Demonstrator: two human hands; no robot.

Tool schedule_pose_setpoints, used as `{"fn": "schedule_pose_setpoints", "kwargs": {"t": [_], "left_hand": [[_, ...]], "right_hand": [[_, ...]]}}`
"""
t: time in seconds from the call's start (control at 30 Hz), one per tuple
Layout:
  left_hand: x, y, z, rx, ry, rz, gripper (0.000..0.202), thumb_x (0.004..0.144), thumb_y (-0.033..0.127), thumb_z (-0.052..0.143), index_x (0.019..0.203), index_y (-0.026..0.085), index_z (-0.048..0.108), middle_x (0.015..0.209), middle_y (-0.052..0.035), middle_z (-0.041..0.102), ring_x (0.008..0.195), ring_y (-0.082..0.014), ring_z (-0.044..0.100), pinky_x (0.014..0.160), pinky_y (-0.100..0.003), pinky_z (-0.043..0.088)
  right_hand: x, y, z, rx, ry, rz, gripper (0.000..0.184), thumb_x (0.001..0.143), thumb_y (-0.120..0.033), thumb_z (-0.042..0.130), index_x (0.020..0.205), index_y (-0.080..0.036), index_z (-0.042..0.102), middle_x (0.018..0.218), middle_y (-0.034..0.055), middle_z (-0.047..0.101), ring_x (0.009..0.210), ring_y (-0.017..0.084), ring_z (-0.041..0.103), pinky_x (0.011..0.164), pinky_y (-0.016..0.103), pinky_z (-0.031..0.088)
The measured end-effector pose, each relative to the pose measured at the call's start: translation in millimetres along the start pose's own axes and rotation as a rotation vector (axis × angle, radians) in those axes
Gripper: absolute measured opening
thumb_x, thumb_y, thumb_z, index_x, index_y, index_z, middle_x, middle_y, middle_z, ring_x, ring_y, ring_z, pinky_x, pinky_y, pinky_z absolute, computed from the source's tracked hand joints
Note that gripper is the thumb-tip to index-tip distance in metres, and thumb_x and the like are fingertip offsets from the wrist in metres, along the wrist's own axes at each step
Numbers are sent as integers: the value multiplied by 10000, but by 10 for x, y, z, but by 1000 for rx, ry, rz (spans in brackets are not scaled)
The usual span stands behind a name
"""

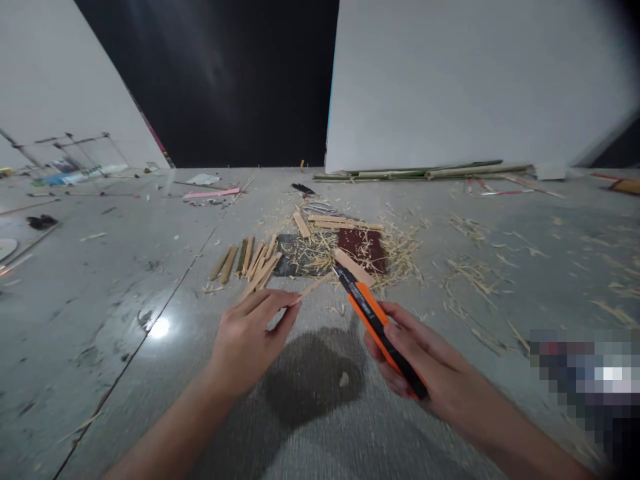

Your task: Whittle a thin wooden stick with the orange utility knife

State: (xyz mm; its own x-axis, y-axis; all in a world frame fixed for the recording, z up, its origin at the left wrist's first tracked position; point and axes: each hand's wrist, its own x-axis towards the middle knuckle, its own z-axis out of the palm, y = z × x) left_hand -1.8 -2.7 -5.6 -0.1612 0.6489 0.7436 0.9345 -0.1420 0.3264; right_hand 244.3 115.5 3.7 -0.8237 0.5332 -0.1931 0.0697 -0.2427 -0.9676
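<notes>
Two things are held above the grey floor (125, 280): a thin wooden sliver (311, 289) in the left hand (247, 343) and an orange and black utility knife (375, 320) in the right hand (425, 370). The sliver is pinched at its near end between closed fingertips, its far end pointing towards the knife's tip, the two just beside each other or touching; which cannot be told. The knife's handle is wrapped by closed fingers, blade end forward. The sliver is judged very light, springy and easily snapped, so it is best gripped close to the worked end, fingers kept behind the edge. The knife is judged stiff and light, its plastic body possibly slippery. Beyond the hands, cut wooden strips (253, 260), pale shavings (400, 250) and a dark red sanding sheet (361, 248) lie on the floor.
</notes>
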Motion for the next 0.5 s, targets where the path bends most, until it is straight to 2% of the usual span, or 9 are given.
{"fn": "schedule_pose_setpoints", "kwargs": {"t": [0.13,0.3,0.5], "left_hand": [[0,-9,11,-12,5,-1,96,972,105,708,1008,178,758,904,0,818,829,-118,795,823,-200,608],[-2,-15,28,-16,11,-12,101,975,111,703,1011,185,760,917,-7,825,827,-131,800,806,-216,618],[-9,-14,18,-22,11,-20,99,985,122,697,1018,190,762,917,-11,827,820,-136,800,802,-230,628]], "right_hand": [[-37,-56,53,-16,-27,33,285,1090,-532,555,1164,-257,565,936,-26,548,580,46,411,515,227,331],[-81,-35,47,-12,-58,48,283,1090,-534,555,1193,-271,559,933,-32,519,586,43,400,518,220,342],[-71,-10,38,-24,-77,27,296,1085,-559,554,1139,-269,575,916,-40,496,594,43,384,536,226,356]]}}
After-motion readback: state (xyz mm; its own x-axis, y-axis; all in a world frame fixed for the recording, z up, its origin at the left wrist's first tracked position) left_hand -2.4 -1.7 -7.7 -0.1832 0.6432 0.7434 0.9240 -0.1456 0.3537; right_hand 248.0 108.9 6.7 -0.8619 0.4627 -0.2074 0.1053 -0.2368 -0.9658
